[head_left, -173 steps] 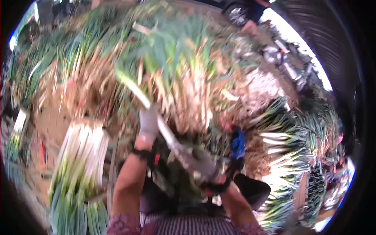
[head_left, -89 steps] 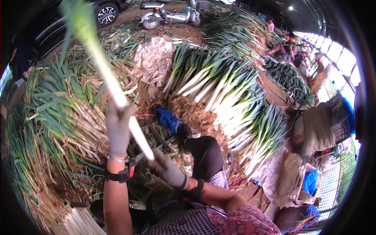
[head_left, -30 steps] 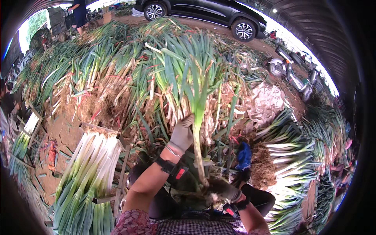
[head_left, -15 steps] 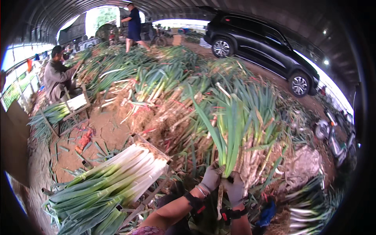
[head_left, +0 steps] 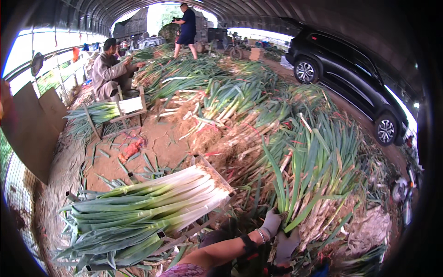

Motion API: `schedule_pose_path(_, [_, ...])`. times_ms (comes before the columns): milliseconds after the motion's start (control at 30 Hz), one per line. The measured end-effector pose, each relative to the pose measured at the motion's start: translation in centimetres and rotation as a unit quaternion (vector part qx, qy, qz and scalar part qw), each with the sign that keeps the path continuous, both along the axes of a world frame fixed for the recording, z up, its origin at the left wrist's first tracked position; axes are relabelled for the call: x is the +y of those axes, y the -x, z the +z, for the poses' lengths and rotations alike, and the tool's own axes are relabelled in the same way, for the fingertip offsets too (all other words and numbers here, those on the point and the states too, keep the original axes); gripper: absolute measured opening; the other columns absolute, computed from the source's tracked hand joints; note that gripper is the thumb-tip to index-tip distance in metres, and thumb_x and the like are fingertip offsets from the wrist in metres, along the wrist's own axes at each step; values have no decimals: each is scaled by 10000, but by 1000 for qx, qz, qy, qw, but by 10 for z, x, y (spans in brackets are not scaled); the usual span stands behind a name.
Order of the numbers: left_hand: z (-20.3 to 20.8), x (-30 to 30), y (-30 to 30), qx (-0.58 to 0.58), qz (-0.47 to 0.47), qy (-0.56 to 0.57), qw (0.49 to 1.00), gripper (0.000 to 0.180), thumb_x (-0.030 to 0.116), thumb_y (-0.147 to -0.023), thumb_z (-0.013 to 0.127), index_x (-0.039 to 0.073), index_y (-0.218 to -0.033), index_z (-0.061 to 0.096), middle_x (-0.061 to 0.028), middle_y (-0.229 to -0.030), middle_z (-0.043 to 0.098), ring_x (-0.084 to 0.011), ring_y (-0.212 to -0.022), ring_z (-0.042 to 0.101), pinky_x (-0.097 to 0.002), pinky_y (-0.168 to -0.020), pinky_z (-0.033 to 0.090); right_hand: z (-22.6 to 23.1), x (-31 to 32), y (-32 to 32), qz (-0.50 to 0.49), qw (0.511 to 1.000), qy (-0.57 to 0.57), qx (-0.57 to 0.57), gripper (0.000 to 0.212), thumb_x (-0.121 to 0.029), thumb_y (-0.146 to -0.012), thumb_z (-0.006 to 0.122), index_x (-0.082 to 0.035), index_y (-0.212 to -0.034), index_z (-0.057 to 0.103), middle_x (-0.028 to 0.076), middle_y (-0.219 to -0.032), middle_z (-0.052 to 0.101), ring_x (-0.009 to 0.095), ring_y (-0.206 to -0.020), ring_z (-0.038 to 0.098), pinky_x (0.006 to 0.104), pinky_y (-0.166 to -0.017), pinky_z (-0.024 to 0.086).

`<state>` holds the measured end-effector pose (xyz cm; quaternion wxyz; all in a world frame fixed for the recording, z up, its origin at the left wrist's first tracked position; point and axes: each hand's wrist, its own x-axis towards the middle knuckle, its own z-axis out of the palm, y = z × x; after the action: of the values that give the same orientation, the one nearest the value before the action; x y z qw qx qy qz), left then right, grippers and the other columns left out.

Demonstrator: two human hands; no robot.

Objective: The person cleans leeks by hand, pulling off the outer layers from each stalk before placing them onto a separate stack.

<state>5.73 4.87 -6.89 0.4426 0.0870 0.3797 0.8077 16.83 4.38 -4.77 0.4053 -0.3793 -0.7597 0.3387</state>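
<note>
My left hand (head_left: pixel 272 222), in a grey glove, is closed round a leek (head_left: pixel 282 196) where its green leaves begin to spread. Just below and to the right, my gloved right hand (head_left: pixel 287 244) is closed on the same leek, near a leaf that bends off to the right. My hands hide the lower stalk. Behind them lies a big heap of untrimmed leeks (head_left: pixel 318 157) with brown roots and dry outer skins. To my left, cleaned leeks (head_left: pixel 157 203) lie side by side on a low frame (head_left: pixel 214 166), white ends toward the right.
A seated person (head_left: pixel 108 71) works at the far left beside another rack of leeks (head_left: pixel 110 111). Someone in dark clothes (head_left: pixel 188 27) stands at the back. A black car (head_left: pixel 341 69) is parked at the right. Leaf scraps and a red net bag (head_left: pixel 131 150) lie on the dirt floor.
The view has swung left, so the scene sits further right. The leek in my hands has gone lower, its leaves now spreading apart, one bending right. Both hands stay on it.
</note>
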Motion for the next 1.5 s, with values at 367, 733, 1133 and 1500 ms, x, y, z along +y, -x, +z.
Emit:
schedule_pose_path(367, [14, -12, 18, -75, -106, -103, 986, 294, 70, -922, 590, -7, -1194, 508, -98, -931, 629, -219, -782, 641, -350, -711, 559, -23, -3, -94, 279, 924, -190, -180, 403, -65, -794, 633, -37, -1191, 573, 98, -1126, 573, 218, -1018, 545, 342, -879, 453])
schedule_pose_path(733, [46, -25, 26, 130, -70, -36, 988, 252, 128, -945, 573, -40, -1133, 570, -89, -1005, 648, -163, -836, 634, -321, -665, 542, 2, -11, -17, 111, 988, 8, -109, 366, -254, -812, 715, -29, -1078, 602, 213, -897, 644, 401, -845, 632, 412, -692, 517])
schedule_pose_path(1133, [12, -2, -8, -45, -201, -58, 977, 229, 191, -948, 579, -6, -1059, 618, -70, -1002, 657, -152, -884, 633, -273, -744, 495, 15, 24, -18, 26, 996, 42, 78, 366, -128, -736, 730, 3, -1053, 603, 151, -831, 662, 245, -752, 658, 338, -701, 506])
schedule_pose_path(1500, [36, -11, 31, -37, -219, -125, 967, 300, 271, -999, 447, -10, -1039, 542, -166, -966, 661, -347, -991, 644, -571, -914, 492, -53, -35, -169, 123, 851, 476, -185, 202, -143, -761, 724, -23, -898, 639, 39, -710, 627, 157, -627, 584, 304, -578, 468])
